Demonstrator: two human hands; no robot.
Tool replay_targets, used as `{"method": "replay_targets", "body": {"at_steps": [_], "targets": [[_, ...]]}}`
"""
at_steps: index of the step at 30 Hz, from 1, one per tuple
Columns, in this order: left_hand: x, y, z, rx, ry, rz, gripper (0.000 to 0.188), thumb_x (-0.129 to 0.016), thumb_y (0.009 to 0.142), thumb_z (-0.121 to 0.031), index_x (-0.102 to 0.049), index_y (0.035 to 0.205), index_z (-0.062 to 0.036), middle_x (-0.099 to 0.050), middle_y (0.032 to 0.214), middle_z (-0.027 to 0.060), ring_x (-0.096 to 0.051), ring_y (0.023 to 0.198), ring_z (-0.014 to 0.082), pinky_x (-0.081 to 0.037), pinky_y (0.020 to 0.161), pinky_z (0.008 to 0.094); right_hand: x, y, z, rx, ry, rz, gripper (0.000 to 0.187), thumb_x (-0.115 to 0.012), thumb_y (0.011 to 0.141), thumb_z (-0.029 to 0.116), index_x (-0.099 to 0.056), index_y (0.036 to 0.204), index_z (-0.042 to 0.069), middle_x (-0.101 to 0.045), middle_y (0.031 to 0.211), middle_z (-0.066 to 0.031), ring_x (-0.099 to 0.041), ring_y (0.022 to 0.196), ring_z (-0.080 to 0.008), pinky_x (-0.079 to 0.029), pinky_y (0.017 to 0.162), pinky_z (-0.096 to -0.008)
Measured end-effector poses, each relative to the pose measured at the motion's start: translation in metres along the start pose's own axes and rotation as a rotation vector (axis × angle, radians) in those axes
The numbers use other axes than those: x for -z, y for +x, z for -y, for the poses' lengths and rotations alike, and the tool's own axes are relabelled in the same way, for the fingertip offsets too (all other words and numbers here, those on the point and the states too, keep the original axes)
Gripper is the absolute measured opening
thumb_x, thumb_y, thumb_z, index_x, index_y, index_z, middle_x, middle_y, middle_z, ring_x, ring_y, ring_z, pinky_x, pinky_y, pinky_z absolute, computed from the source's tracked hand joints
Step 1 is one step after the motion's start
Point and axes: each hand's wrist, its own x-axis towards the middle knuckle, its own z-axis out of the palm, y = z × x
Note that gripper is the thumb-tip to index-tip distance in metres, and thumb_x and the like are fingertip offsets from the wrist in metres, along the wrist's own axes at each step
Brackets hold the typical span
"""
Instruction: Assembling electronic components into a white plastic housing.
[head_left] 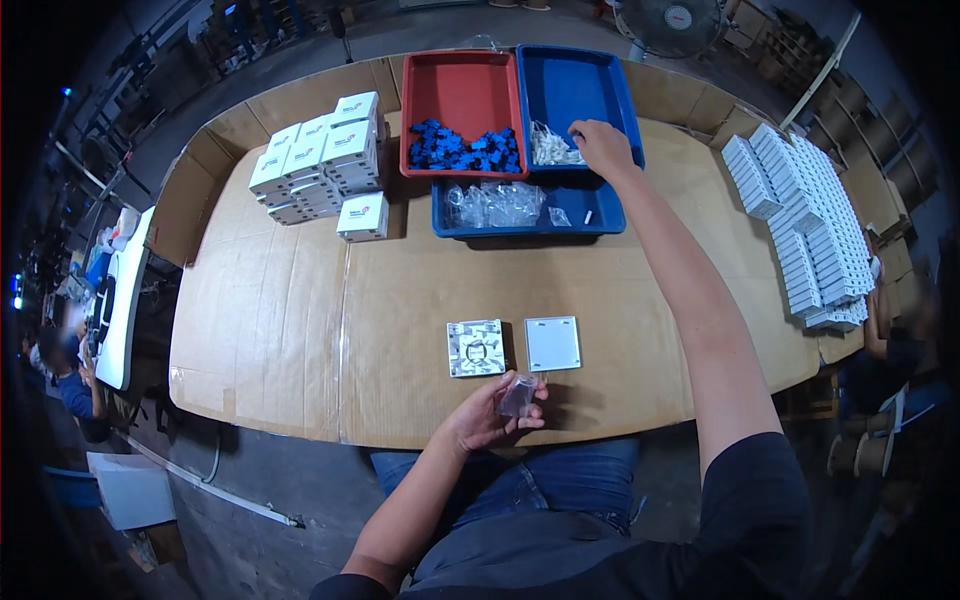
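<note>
My left hand is closed around a small clear plastic bag, near the front edge of the table. Just beyond it lie a square box patterned in white and grey and a flat white square lid, side by side. My right arm stretches far forward, and my right hand dips into the right blue tray. Its fingers are bent together at a heap of small white parts; what they pinch is too small to make out.
A red tray holds many blue pieces. In front, another blue tray holds clear bags. White boxes are stacked at left, white slotted units at right. Cardboard walls edge the table. People sit on both sides.
</note>
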Motion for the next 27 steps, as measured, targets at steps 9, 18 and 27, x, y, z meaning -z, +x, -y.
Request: {"method": "replay_targets", "body": {"at_steps": [9,18,27], "targets": [[-0.005,0.001,-0.002,0.028,0.015,-0.019,0.058,-0.049,0.108,-0.049,-0.055,0.134,0.002,-0.062,0.125,0.0144,-0.069,0.104,0.0265,-0.056,0.102,0.0431,-0.028,0.035,-0.023,0.263,-0.118,0.13,0.022,-0.068,0.092,0.011,-0.074,0.112,0.016,-0.066,0.113,-0.0077,-0.062,0.118,-0.0287,-0.054,0.096,-0.0433],[-0.013,0.005,-0.004,0.039,0.003,-0.019,0.058,-0.049,0.108,-0.049,-0.055,0.135,0.0016,-0.062,0.127,0.0156,-0.07,0.101,0.0275,-0.057,0.1,0.0421,-0.031,0.032,-0.057,0.302,-0.132,0.102,0.015,-0.071,0.089,0.015,-0.066,0.1,0.008,-0.065,0.104,-0.0103,-0.063,0.109,-0.0307,-0.054,0.092,-0.0444],[-0.006,0.0,-0.003,0.028,-0.019,-0.002,0.058,-0.049,0.108,-0.049,-0.053,0.138,0.0007,-0.061,0.129,0.0155,-0.07,0.103,0.0273,-0.057,0.102,0.0427,-0.036,0.026,-0.034,0.271,-0.071,0.03,0.009,-0.066,0.09,0.012,-0.065,0.098,0.008,-0.066,0.1,-0.0115,-0.065,0.104,-0.0323,-0.055,0.088,-0.0465]]}}
